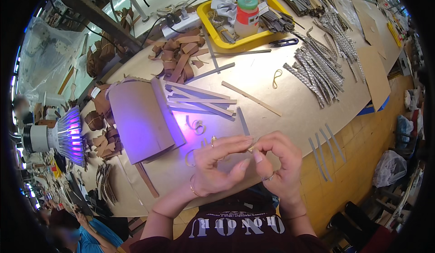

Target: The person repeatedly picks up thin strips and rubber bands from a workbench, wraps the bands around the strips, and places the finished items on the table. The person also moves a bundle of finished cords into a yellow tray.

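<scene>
My left hand (pixel 221 166) is held over the near edge of the table, its fingers stretched out and its thumb apart. Its fingertips meet those of my right hand (pixel 282 162), which is closed in a pinch. A tiny pale bit (pixel 250 149) shows at the right fingertips; its kind is too small to make out. Just beyond my left hand lie curled pale strips (pixel 198 127). Farther off is a loose stack of flat grey-beige strips (pixel 204 99), with a single tan strip (pixel 251 98) to its right.
A lit lamp (pixel 68 136) stands left of a brown folded sheet (pixel 140 119). Brown strap pieces (pixel 181 55) lie behind. A yellow tray (pixel 217 46) holds a green-lidded bottle (pixel 247 17). Braided strips (pixel 317 71), black thread snips (pixel 284 42) and a rubber band (pixel 276 78) lie rightward.
</scene>
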A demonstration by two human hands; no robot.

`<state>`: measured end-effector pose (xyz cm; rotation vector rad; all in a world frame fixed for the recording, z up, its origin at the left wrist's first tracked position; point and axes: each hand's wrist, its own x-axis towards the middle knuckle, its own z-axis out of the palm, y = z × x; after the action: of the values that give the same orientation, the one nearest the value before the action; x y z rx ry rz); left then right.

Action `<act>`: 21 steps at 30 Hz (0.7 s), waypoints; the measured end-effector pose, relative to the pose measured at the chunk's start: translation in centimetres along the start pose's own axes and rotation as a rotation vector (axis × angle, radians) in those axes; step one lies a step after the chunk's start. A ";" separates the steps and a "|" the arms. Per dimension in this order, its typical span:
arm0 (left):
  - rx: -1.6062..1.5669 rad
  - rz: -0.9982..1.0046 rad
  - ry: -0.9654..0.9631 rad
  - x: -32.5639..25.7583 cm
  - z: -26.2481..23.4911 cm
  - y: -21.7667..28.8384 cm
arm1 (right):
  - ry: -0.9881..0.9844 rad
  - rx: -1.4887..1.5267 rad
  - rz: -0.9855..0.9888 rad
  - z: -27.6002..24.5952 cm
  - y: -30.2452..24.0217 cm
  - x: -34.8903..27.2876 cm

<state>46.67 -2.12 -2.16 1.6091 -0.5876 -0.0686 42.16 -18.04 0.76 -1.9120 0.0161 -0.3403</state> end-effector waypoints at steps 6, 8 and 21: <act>-0.272 -0.479 0.130 1.1 -2.2 0.9 | -0.049 0.060 0.024 -0.4 0.1 -0.5; -0.429 -0.405 0.362 1.8 -4.1 1.2 | -0.068 0.077 0.096 -1.2 0.9 -1.1; -0.242 -0.104 0.403 0.3 -4.5 4.4 | 0.137 -0.155 0.037 -0.7 3.5 -2.4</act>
<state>47.18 1.82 2.74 1.3659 -0.1750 0.1024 40.25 -19.58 -2.81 -2.0356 0.1727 -0.4556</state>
